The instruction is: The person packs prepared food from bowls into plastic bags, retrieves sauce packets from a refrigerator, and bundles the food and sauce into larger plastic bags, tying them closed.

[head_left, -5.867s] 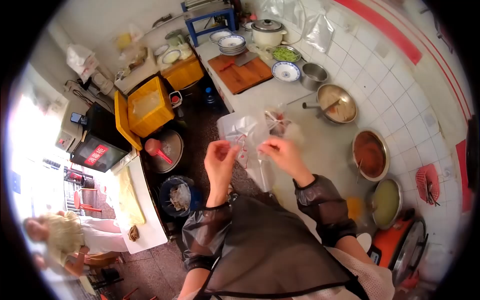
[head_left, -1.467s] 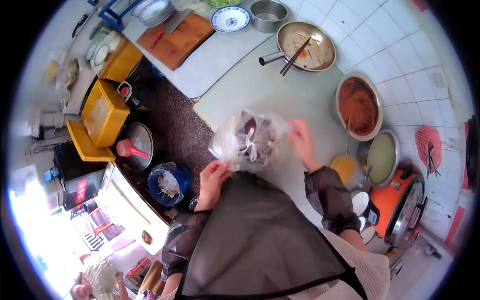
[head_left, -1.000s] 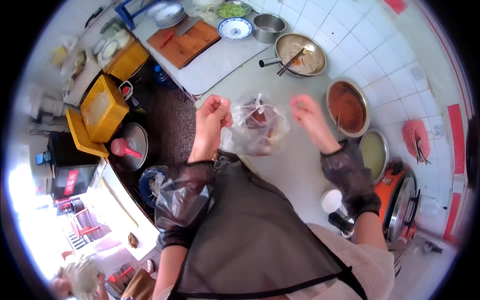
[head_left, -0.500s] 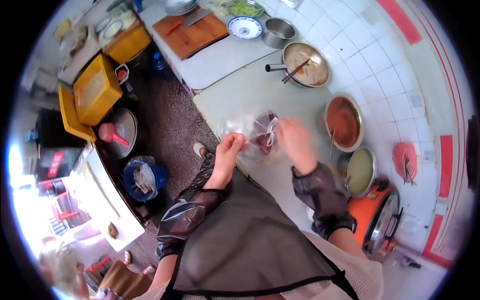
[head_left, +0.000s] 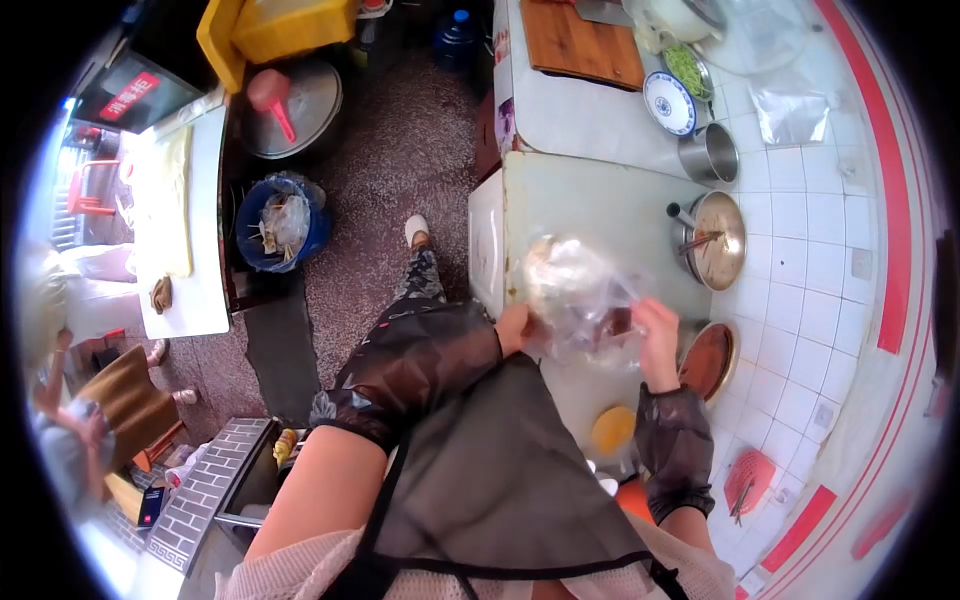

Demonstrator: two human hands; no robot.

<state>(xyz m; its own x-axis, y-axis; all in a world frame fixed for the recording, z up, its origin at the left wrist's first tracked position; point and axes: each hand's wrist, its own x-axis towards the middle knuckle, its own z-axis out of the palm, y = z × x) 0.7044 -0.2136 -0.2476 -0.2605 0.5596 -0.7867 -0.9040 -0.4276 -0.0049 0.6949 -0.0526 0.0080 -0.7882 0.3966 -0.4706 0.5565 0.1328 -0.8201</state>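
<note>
A knotted clear plastic bag [head_left: 610,325] with dark contents lies over the pale counter [head_left: 580,190], with a looser, whitish clear bag [head_left: 565,275] against its left side. My left hand [head_left: 515,330] is closed at the lower left edge of the loose bag, its fingertips partly hidden by the plastic. At the right side of the knotted bag, my right hand [head_left: 655,330] is closed with its fingers on the plastic near the knot.
Along the tiled wall stand a pan [head_left: 718,262] with chopsticks, a bowl of red sauce [head_left: 708,375], and a steel pot [head_left: 708,155]. A cutting board [head_left: 580,45] lies at the far end. On the floor is a blue bin [head_left: 310,225]; a seated person [head_left: 75,420] is at left.
The view has turned toward the left. My right hand has come down from above the knotted bag to its right side, and my left hand has moved lower, beside the loose bag.
</note>
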